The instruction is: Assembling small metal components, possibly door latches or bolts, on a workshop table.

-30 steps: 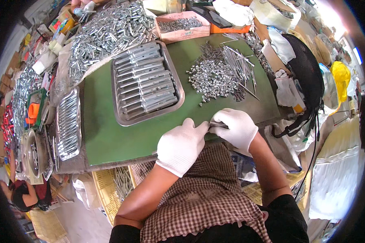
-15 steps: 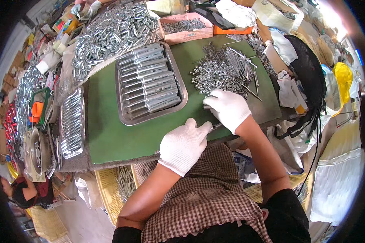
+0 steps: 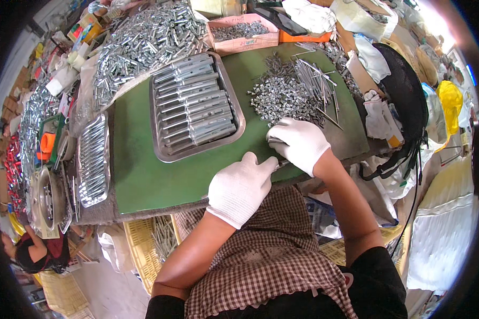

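My left hand (image 3: 239,189), in a white knit glove, is closed around a thin metal rod (image 3: 283,162) near the front edge of the green work mat (image 3: 143,186). Only a short bit of the rod shows past the fingertips. Just beyond it, my white-gloved right hand (image 3: 299,142) is curled with a small grey metal piece (image 3: 275,140) at its fingers, mostly hidden. That hand is beside a pile of small shiny metal parts (image 3: 282,98). Several long thin pins (image 3: 318,85) lie against the pile's far right.
A steel tray (image 3: 167,158) holds rows of metal tube-and-rod assemblies. Left of the mat stands a narrower tray (image 3: 94,159) of rods. Behind are a heap of metal sleeves (image 3: 149,42) and a pink box (image 3: 245,47) of small parts. A black mesh item (image 3: 402,95) hangs at the right.
The right hand has turned slightly and shifted a little to the right, showing more of the metal piece at its fingers. The left hand has barely moved.
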`<state>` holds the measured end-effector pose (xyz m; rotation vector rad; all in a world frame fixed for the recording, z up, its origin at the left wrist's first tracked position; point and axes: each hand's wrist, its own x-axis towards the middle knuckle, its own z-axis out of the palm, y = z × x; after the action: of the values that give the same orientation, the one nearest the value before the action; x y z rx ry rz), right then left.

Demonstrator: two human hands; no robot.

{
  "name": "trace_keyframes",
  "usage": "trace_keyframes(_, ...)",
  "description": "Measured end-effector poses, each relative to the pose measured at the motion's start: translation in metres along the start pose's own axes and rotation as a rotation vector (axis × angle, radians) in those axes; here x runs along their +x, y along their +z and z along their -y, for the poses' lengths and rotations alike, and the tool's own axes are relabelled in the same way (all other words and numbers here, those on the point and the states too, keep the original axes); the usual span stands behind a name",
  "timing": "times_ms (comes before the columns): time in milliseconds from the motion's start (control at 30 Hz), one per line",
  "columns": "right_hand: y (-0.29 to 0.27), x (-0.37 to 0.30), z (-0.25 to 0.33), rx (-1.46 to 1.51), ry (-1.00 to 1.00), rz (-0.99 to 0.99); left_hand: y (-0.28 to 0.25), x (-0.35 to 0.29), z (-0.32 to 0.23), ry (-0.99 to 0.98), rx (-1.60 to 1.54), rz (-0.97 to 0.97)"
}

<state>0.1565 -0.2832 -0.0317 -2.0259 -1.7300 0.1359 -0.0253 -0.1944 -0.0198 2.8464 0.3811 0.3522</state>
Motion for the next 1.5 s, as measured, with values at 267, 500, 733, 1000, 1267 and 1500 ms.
trace_keyframes(267, -0.013, -0.027, 0.01, 0.059, 0.059, -0.06, 0.002, -0.003, 0.002, -0.018, -0.056, -0.011)
trace_keyframes(500, -0.002, -0.048, 0.024, 0.09, 0.087, -0.065, -0.002, -0.002, -0.002, -0.033, -0.006, 0.044)
trace_keyframes(733, 0.004, -0.048, 0.03, 0.153, 0.165, -0.138, 0.001, -0.004, -0.001, -0.013, -0.058, -0.03)
trace_keyframes(1000, -0.008, -0.038, 0.026, 0.205, 0.323, 0.094, 0.006, -0.006, 0.001, 0.031, 0.003, -0.017)
trace_keyframes(1267, 0.017, -0.027, 0.018, 1.672, 0.323, -0.422, 0.005, -0.002, 0.003, 0.064, 0.066, 0.041)
trace_keyframes(1500, 0.032, -0.013, 0.028, 2.024, 0.222, -0.608, -0.003, 0.001, -0.002, 0.013, 0.116, 0.144)
